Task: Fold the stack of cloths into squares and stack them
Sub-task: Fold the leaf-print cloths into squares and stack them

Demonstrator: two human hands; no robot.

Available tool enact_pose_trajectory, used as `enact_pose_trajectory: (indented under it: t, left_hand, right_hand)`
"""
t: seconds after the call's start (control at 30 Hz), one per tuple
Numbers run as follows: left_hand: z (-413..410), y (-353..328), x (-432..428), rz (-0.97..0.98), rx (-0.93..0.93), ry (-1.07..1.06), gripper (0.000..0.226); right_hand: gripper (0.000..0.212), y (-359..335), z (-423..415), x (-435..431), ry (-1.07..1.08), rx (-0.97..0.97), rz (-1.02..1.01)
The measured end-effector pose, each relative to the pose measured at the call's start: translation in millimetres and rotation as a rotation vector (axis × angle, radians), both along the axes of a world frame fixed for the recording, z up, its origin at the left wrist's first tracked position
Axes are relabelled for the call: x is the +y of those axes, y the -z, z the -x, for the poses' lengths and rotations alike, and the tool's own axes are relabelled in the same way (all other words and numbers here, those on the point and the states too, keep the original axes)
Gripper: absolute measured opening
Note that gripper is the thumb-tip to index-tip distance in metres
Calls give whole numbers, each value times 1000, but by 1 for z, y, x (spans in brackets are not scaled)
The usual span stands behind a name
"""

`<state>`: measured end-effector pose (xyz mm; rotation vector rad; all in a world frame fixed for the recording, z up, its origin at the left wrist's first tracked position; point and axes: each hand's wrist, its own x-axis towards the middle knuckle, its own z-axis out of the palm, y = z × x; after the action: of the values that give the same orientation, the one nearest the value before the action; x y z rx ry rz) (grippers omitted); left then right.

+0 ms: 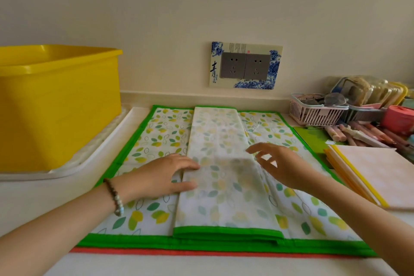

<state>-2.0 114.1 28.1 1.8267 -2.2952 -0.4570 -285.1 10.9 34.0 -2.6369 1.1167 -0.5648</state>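
A leaf-print cloth with a green border is folded into a long narrow strip [224, 186] running from the wall toward me. It lies on a flat spread cloth of the same print [154, 132], and a red edge [201, 253] of another cloth shows beneath at the front. My left hand [165, 175] lies flat with fingers at the strip's left edge, a bead bracelet on the wrist. My right hand [280, 163] hovers over the strip's right side, fingers spread and holding nothing. A folded cloth with yellow trim [376, 177] sits at the right.
A large yellow tub [56, 105] stands on a white tray [94, 152] at the left. At the back right are a pink basket [313, 112], plastic-wrapped items and several crayons [358, 134]. A double wall socket [245, 66] is above the cloths.
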Motion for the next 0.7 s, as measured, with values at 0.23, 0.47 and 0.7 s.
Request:
enact_pose_trajectory:
  t: [0.23,0.47,0.7]
  left_hand:
    - [-1,1,17,-196,-201,121,114]
    - [1,5,18,-268,-282,144,122]
    - [-4,4,17,-113,18,41,107]
  right_hand:
    - [51,7,28,18,-253,340,326]
    - [43,9,29,9,-453,401,544]
    - [41,15,20,8,-350,305,387]
